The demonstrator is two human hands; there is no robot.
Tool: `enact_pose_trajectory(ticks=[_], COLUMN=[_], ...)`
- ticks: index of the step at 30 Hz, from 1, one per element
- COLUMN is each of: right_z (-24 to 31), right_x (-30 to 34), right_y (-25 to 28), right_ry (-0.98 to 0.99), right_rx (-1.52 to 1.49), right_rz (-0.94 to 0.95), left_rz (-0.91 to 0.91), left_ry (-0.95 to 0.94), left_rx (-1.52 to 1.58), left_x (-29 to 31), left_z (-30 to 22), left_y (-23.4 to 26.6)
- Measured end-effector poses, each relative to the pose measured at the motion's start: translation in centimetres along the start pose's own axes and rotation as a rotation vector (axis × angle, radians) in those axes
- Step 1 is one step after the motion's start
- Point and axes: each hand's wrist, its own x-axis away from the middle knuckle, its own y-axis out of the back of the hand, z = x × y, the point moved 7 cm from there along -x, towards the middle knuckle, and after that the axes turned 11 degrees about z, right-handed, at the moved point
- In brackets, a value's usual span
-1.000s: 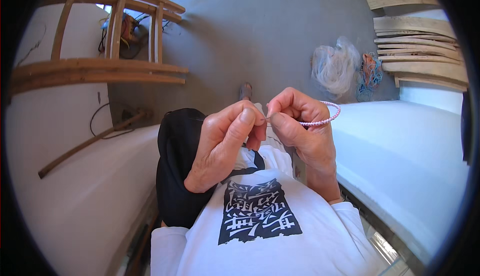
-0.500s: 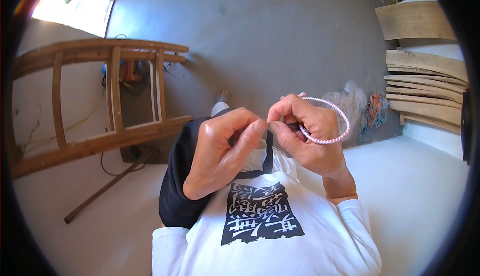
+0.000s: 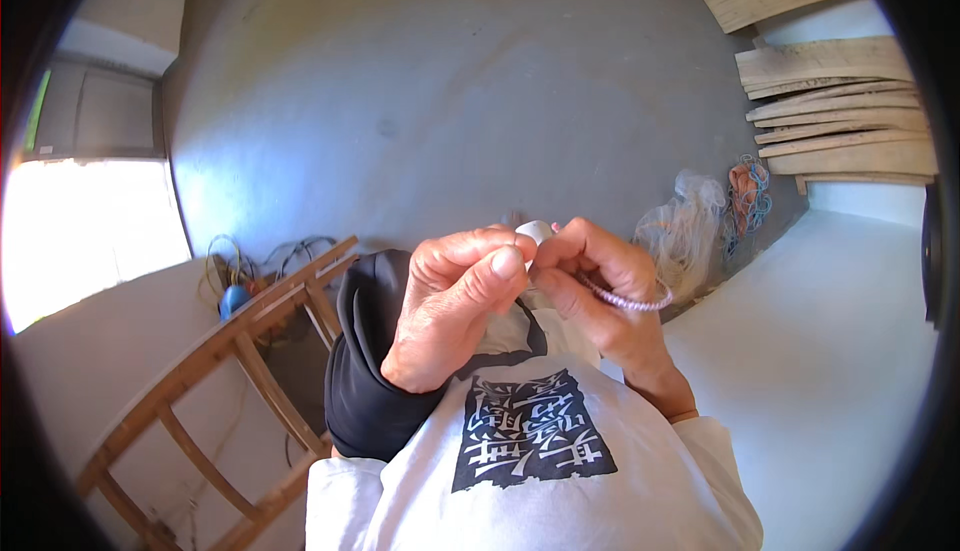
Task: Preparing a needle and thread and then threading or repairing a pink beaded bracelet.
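Note:
My right hand (image 3: 605, 286) is closed, thumb and fingers bent together, with a thin pink-and-white braided cord (image 3: 645, 304) in it. The cord curves out past the knuckles, and a small pink end shows above the index finger. Close on its left, my left hand (image 3: 450, 301) pinches thumb against index finger; what lies in that pinch is too small or hidden to name. A white rounded patch (image 3: 537, 232) shows between the two sets of fingertips. Whether it is held or lies behind them I cannot tell. Both hands are in front of my white printed shirt (image 3: 400, 496).
A wooden ladder (image 3: 210, 386) leans at the left, with a blue object (image 3: 233, 299) and cables behind it. Clear plastic sheeting (image 3: 683, 226) and tangled blue and orange cord (image 3: 748, 196) lie on the right. Stacked wooden boards (image 3: 835, 121) are at the far right.
The view has turned, so the ladder sits lower and tilted. My hands are closer together, the cord's loop shows smaller and lower, and the white patch has appeared between the fingertips.

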Motion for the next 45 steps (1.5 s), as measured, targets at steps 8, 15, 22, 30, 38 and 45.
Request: enact_pose_trajectory(ticks=[8, 15, 22, 30, 38, 45], right_z=[6.0, 10.4, 12.6, 17.5, 20.5, 24.7], right_x=[-13.1, -25.0, -37.6, -48.2, -56.9, -63.4], right_y=[12.2, 21.4, 28.9, 37.2, 51.1, 63.1], right_ry=[0.136, 0.081, 0.021, 0.089, 0.143, 0.161], right_rx=[0.273, 0.18, 0.118, 0.127, 0.144, 0.228], right_rz=[-0.071, 0.029, -0.032, -0.184, -0.259, -0.245], left_rz=[-0.076, 0.132, 0.266, 0.278, 0.288, 0.233], left_ry=[-0.192, -0.141, 0.106, 0.147, 0.139, 0.107], left_rx=[-1.216, -1.265, -0.927, -0.751, -0.794, -0.821], left_x=[-19.1, -32.3, -46.4, -62.1, -79.5, -93.4], left_z=[-7.3, -11.3, -15.4, -20.2, -20.2, -20.8], left_y=[2.2, 2.5, 7.4, 9.8, 9.9, 8.4])
